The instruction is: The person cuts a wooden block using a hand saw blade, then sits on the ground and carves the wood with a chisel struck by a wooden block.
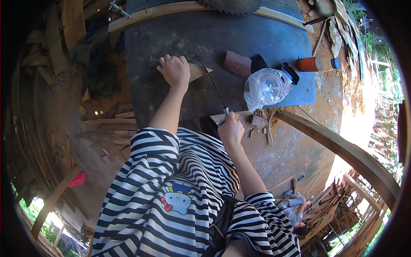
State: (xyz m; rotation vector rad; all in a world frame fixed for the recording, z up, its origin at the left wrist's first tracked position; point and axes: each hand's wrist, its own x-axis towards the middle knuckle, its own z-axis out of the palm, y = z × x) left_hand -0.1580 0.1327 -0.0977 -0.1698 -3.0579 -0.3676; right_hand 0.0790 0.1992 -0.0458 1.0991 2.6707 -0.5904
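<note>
My left hand (pixel 174 70) has its fingers curled over a thin, flat piece of pale wood (pixel 200 72) on the dark metal tabletop (pixel 150 100). My right hand (pixel 231 130) grips the handle of a long, thin dark tool (pixel 217 89), perhaps a file or narrow saw, whose far part crosses the wood piece. Right of the tool lie a brownish abrasive sheet (pixel 235 64), a black object (pixel 290 74), a clear plastic bag (pixel 265 90) with something coiled inside, and a bottle of orange liquid (pixel 310 64).
A circular saw blade (pixel 227 6) and a wooden batten (pixel 150 13) are along the far table edge. A wooden beam (pixel 334 145) runs at right. Wood offcuts (pixel 55 55) lie at left. Another person (pixel 295 207) sits at lower right among scrap wood.
</note>
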